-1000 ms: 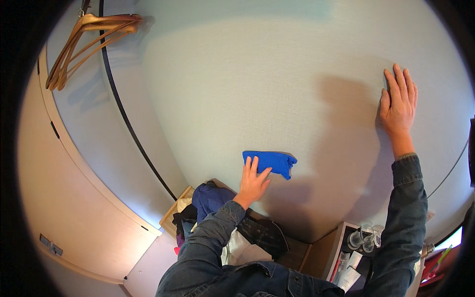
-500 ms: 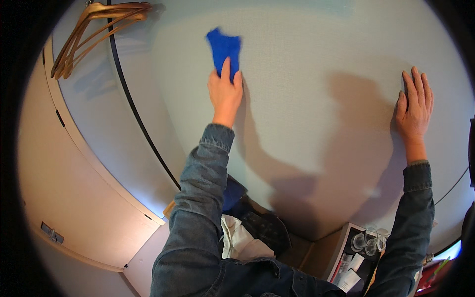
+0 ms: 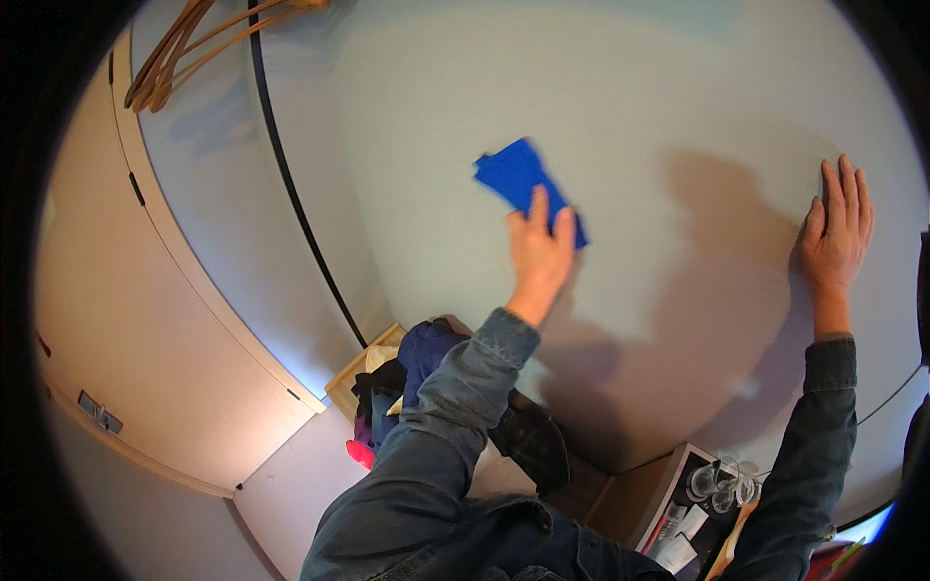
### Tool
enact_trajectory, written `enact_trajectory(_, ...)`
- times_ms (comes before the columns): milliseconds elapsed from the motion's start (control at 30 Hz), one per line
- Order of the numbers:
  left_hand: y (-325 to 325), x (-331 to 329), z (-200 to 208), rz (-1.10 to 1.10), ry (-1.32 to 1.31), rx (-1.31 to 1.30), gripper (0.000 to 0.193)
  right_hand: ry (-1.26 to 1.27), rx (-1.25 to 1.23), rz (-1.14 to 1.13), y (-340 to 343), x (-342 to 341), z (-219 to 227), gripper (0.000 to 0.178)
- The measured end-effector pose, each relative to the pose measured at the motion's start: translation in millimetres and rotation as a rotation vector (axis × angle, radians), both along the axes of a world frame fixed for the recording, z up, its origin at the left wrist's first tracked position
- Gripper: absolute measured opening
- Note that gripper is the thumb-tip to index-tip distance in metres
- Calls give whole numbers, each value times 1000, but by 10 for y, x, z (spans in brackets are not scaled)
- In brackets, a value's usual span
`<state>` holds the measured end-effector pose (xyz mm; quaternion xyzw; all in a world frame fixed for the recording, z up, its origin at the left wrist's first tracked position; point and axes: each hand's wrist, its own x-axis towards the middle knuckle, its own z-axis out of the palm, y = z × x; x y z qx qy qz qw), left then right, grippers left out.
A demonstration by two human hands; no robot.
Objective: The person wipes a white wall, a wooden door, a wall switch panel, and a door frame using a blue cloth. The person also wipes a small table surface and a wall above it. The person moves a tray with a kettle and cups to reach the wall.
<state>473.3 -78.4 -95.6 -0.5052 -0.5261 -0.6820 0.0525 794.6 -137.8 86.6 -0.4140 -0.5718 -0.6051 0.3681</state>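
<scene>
My left hand (image 3: 542,254) presses a blue cloth (image 3: 523,174) against a pale, textured wall (image 3: 581,87). Its fingers lie over the cloth's lower part, and the rest of the cloth spreads up and to the left. Farther right, my right hand (image 3: 838,228) rests on the same wall with its palm down and fingers stretched out. Nothing is in it. Shadows of my head and arms fall on the wall between the two hands.
Wooden hangers (image 3: 179,58) hang at the upper left near a black pole (image 3: 291,184). A light wooden door (image 3: 145,320) stands left. Below lie piled clothes (image 3: 426,353) and a dark bag (image 3: 533,445). At lower right, a shelf unit (image 3: 668,484) bears glasses (image 3: 722,484) and small packets.
My left hand has moved down and to the right along the wall with the blue cloth, which is now tilted. More of the clothes pile shows. My right hand stays on the wall.
</scene>
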Motion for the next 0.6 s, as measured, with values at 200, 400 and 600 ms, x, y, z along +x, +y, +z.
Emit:
enact_trajectory(200,-330,548,746,-261,263,106,54,-76,13,31,50,86,22,39)
enact_trajectory(400,-42,176,1157,-53,179,158,52,-123,31,27,77,125,39,39)
enact_trajectory(600,530,-970,747,187,-14,18,54,-142,45,44,57,104,52,39)
